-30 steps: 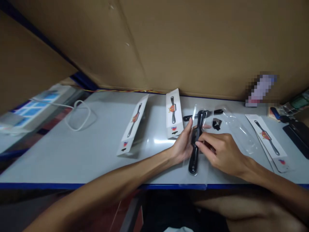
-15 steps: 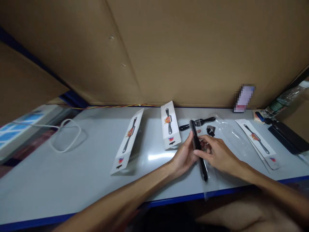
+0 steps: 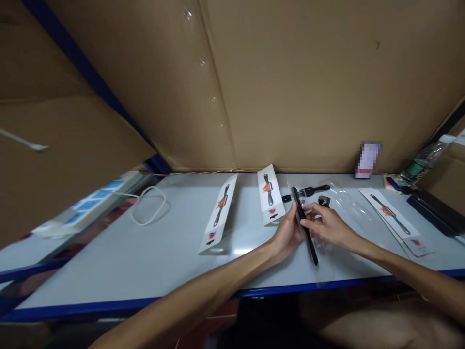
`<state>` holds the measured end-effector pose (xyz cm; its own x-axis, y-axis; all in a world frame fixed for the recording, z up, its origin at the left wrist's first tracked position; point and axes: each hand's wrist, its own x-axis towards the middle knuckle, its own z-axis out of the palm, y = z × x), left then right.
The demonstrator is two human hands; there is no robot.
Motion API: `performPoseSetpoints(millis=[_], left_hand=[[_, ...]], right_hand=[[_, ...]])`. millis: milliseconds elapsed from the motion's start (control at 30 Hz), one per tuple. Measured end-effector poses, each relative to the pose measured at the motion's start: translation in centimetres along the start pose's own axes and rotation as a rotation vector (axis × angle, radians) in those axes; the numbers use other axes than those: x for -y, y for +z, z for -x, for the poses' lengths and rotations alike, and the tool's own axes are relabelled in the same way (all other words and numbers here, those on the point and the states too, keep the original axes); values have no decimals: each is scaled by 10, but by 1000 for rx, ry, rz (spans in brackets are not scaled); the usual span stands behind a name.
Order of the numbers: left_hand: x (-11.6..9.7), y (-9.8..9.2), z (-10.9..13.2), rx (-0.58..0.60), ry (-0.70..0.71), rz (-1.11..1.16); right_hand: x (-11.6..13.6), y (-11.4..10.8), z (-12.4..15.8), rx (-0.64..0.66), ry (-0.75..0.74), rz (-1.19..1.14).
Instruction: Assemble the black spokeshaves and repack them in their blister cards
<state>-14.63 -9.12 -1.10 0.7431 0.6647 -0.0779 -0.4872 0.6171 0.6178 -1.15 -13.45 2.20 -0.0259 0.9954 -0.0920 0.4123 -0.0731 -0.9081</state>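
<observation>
My left hand (image 3: 288, 235) grips a black spokeshave (image 3: 310, 245) from its left side, near the middle. It stands slanted over the table with a clear plastic shell around it. Against its right side my right hand (image 3: 332, 225) is closed, thumb and fingers pinching the spokeshave and shell; the fingertips are partly hidden. Just behind the hands lies another black spokeshave (image 3: 316, 190). A small black part (image 3: 324, 200) sits close to my right fingers. To the right of it lies an empty clear blister shell (image 3: 350, 198).
Two printed cards, a left one (image 3: 220, 213) and a middle one (image 3: 269, 194), stand bent on the table (image 3: 119, 261). More cards (image 3: 394, 220) lie at right, near a black case (image 3: 436, 213) and plastic bottle (image 3: 425, 162). A phone (image 3: 367, 160) leans on the cardboard wall. A white cable (image 3: 150, 206) lies left.
My view has turned a little to the left and up, so the table things appear shifted right. Both hands keep their hold on the spokeshave and shell.
</observation>
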Motion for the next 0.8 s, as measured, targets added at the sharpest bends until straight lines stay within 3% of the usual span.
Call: performPoseSetpoints(millis=[167, 400, 567, 800], left_hand=[[-1, -3, 0, -31, 36, -53], [-7, 0, 1, -96, 12, -159], [-8, -1, 1, -73, 19, -237], [-10, -4, -6, -312, 104, -299]], right_hand=[[1, 0, -2, 9, -30, -49], [6, 12, -3, -18, 84, -310], [4, 13, -1, -37, 127, -386], [-1, 10, -5, -144, 197, -429]])
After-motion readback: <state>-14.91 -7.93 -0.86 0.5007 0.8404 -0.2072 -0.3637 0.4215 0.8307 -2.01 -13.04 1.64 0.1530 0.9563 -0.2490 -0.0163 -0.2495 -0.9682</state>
